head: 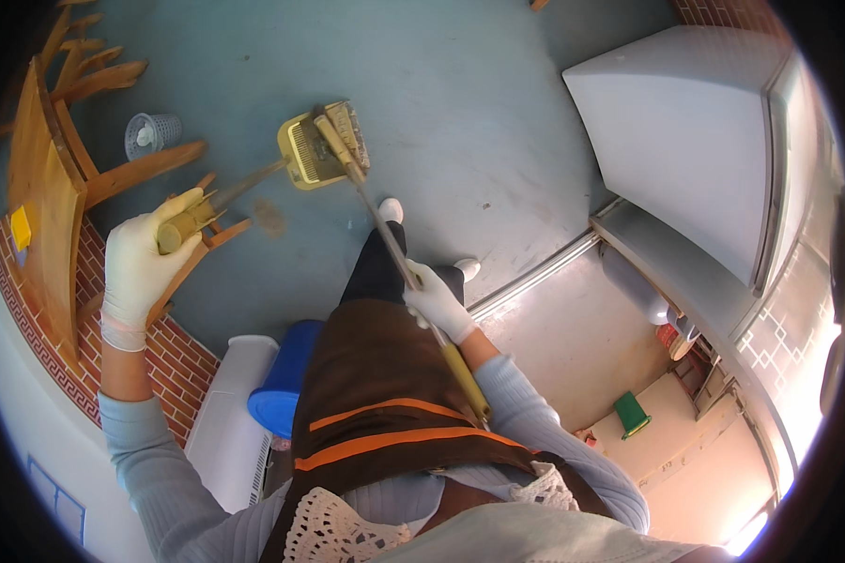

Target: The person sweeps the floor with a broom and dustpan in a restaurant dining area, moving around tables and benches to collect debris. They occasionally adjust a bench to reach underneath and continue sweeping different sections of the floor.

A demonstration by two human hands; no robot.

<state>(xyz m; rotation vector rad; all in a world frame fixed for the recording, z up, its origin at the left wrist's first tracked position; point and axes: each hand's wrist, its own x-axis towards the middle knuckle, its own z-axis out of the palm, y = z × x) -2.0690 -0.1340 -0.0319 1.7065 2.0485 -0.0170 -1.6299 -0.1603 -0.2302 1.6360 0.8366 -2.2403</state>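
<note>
My left hand (pixel 144 257), in a white glove, grips the thick yellow handle end (pixel 182 231) of a long-handled dustpan. The yellow dustpan (pixel 297 153) is at the far end of that stick, over the floor in front of me. A white-gloved right hand (pixel 438 299), my own, is closed around the metal pole of a broom (pixel 387 236). The broom's yellow grip (pixel 466 380) extends back past my forearm. Its head (pixel 334 139) lies across the dustpan, and the bristles are hard to make out.
Wooden furniture (pixel 49 211) and a perforated basket (pixel 153 134) stand to the left. A brown patch (pixel 270 217) marks the floor near the dustpan. A blue bin (pixel 285 383) is beside my apron. On the right are a large white appliance (pixel 676 155) and a metal door track (pixel 535 274).
</note>
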